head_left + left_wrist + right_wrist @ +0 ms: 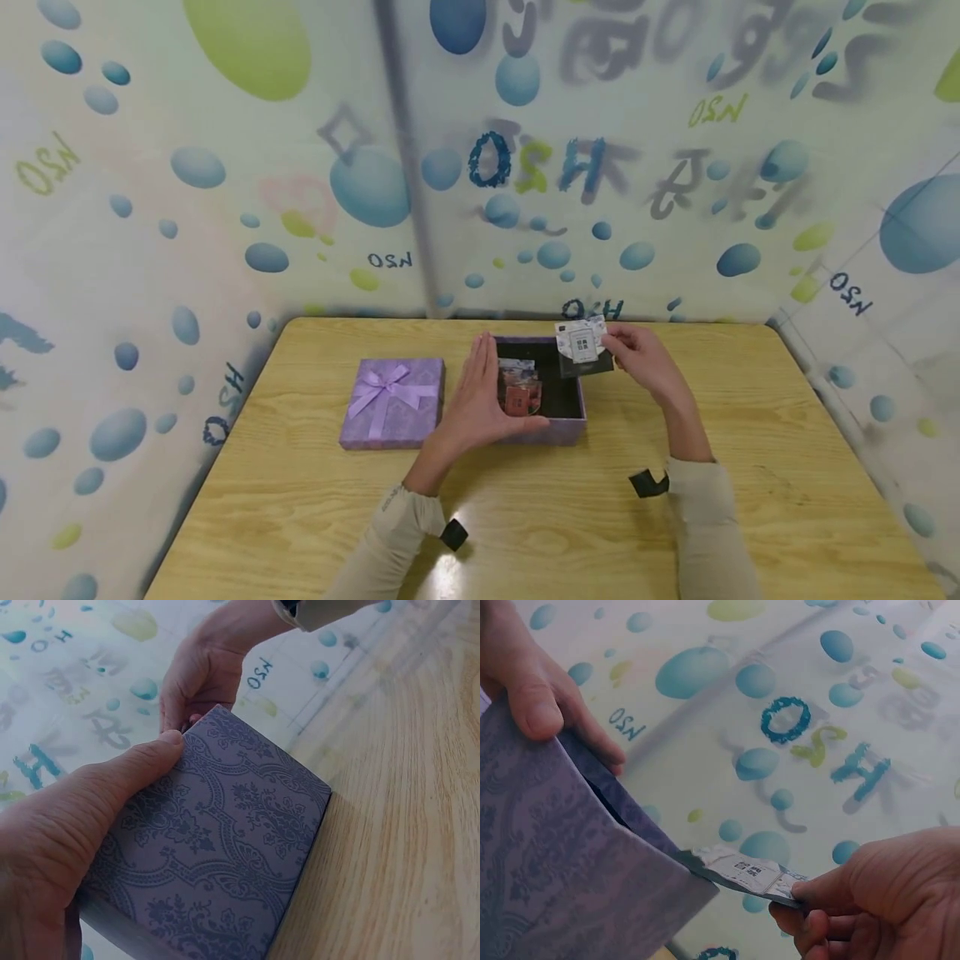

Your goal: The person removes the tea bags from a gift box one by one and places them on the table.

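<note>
A purple patterned box [558, 431] with a dark inside stands uncovered on the table. My left hand [480, 404] lies along its left side, thumb over the front rim; in the left wrist view that thumb rests on the edge of the box [217, 817]. Inside at the left are a red packet [518, 400] and a greyish one [517, 367]. My right hand [647, 358] pinches a white and dark packet [583, 342] by its right edge, over the box's back right corner. The right wrist view shows the packet [746, 871] between thumb and fingers.
A purple lid [393, 404] with a ribbon bow lies on the wooden table [555, 517], left of the box and my left hand. Behind the table stands a wall covering [300, 167] with blue and green spots. Black tabs hang at both sleeves.
</note>
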A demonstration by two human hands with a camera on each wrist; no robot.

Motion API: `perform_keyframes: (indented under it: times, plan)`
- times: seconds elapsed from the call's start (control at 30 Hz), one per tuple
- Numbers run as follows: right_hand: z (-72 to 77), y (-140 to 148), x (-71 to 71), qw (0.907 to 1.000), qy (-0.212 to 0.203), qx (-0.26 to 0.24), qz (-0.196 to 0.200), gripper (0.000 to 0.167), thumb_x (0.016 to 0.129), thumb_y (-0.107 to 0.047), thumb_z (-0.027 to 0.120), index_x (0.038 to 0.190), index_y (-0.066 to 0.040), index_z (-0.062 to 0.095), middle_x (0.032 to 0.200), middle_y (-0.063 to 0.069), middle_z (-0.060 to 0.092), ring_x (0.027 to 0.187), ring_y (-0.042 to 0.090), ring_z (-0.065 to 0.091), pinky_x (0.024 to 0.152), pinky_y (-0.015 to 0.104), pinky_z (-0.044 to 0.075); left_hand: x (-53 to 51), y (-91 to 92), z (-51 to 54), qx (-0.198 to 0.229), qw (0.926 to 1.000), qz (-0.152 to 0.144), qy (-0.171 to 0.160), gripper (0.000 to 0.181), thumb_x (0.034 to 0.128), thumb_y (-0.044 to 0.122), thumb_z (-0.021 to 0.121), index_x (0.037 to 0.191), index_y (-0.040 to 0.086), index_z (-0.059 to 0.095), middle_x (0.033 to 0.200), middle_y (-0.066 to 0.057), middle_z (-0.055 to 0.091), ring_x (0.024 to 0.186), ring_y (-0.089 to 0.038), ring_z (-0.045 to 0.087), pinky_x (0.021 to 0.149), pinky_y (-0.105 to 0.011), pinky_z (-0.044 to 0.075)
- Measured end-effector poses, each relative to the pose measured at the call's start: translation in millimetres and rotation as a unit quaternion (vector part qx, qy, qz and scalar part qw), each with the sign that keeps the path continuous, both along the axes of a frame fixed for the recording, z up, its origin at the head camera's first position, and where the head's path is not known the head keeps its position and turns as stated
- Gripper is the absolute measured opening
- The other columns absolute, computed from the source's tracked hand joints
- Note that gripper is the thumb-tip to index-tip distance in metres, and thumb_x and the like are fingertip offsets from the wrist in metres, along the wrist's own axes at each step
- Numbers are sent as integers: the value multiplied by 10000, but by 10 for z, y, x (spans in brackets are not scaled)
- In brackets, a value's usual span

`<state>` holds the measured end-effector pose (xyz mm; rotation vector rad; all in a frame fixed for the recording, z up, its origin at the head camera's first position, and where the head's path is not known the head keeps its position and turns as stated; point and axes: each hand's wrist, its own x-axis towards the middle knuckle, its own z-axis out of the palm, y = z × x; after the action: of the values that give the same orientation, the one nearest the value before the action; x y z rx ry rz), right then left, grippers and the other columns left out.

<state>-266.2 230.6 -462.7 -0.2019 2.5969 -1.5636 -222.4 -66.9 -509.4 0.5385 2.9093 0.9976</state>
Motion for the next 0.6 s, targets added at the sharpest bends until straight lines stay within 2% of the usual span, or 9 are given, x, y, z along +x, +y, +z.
perform_keyframes:
  times: [0.27,0.43,0.6]
  plan:
    - [-14,174,11,9989,-132,-202,-393,379,1124,-215,502,1307,105,591,917,103,570,709,172,483,604,268,406,-6,-11,-19,36,10000,-54,29,1508,686,849,761,1617,240,-257,1702,60,-266,1591,-174,-187,1286,-494,60]
    - [-31,228,-4,9981,-220,-351,-463,390,1130,-216,483,1315,117,565,852,61,555,689,186,478,605,275,402,-14,-15,-41,83,9999,-57,90,1504,685,853,759,1619,248,-253,1703,74,-263,1574,-127,-215,1285,-505,66]
    - [-112,268,-55,9977,-246,-305,-548,379,1129,-192,480,1322,122,568,836,50,568,680,171,496,591,253,420,-15,-15,-30,15,10000,-49,77,1500,685,858,753,1621,249,-249,1701,79,-267,1571,-121,-222,1284,-490,51]
